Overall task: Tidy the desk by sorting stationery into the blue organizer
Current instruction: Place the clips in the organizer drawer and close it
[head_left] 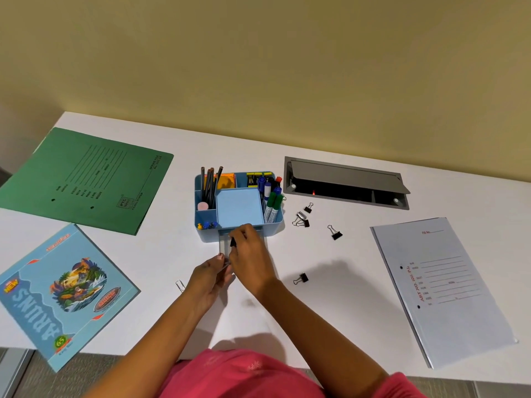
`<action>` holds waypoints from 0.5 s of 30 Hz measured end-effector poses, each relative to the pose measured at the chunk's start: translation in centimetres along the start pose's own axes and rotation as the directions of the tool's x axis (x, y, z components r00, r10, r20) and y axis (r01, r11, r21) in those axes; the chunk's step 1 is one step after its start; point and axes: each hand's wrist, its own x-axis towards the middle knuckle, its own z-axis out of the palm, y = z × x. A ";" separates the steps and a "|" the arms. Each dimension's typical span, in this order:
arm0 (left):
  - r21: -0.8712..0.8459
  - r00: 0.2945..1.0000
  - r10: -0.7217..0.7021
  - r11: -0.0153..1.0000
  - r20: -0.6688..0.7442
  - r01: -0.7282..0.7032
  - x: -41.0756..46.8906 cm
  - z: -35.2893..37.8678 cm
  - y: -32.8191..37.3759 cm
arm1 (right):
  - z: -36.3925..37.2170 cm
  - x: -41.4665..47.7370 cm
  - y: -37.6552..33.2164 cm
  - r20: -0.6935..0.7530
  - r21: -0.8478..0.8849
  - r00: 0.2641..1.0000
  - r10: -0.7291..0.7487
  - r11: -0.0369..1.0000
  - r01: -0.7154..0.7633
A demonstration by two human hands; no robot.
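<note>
White desk surface (344,254) is left bare around the blue plastic organizer (273,222), whose pulled-out drawer (222,242) is half hidden by the right hand (250,254) pinching a small black binder clip (233,242) and the left hand (209,278) pinching the drawer's front edge.

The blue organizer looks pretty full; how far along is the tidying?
Pencils, markers and push pins already sit in the blue organizer. In hand: the left hand holds its small drawer open while the right hand brings a black clip over it. Left: four binder clips and a paper clip on the desk.
</note>
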 end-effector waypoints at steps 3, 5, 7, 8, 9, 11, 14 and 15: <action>0.022 1.000 0.011 1.000 0.008 -0.011 0.2 -0.1 -0.1 | -0.6 -0.9 0.7 -0.069 -0.007 0.998 -0.009 1.000 0.008; 0.005 1.000 0.003 1.000 0.021 -0.004 0.4 -0.3 -0.1 | -0.9 -1.9 2.0 -0.190 -0.027 0.980 -0.055 0.998 0.051; -0.015 0.999 -0.002 1.000 0.042 0.003 0.6 -0.5 -0.1 | -1.3 -3.4 3.9 -0.274 -0.045 0.961 -0.020 0.999 0.008; -0.017 0.999 -0.004 1.000 0.046 0.005 0.8 -0.6 -0.1 | -1.5 -4.2 5.0 -0.273 -0.070 0.962 0.025 0.997 -0.046; -0.017 0.999 -0.004 1.000 0.050 0.005 0.8 -0.6 -0.1 | -1.7 -5.2 6.1 -0.261 -0.079 0.963 0.072 0.992 -0.096; -0.017 0.999 0.001 1.000 0.053 0.000 0.8 -0.6 -0.1 | -1.6 -6.9 8.3 -0.232 -0.100 0.963 0.138 0.981 -0.165; -0.019 0.997 0.002 1.000 0.074 -0.001 0.6 -0.6 -0.1 | -1.2 -8.7 10.6 -0.142 -0.199 0.971 0.195 0.955 -0.221; -0.019 0.997 0.002 1.000 0.079 0.000 0.7 -0.6 0.0 | -1.2 -9.2 10.9 -0.114 -0.209 0.969 0.221 0.948 -0.241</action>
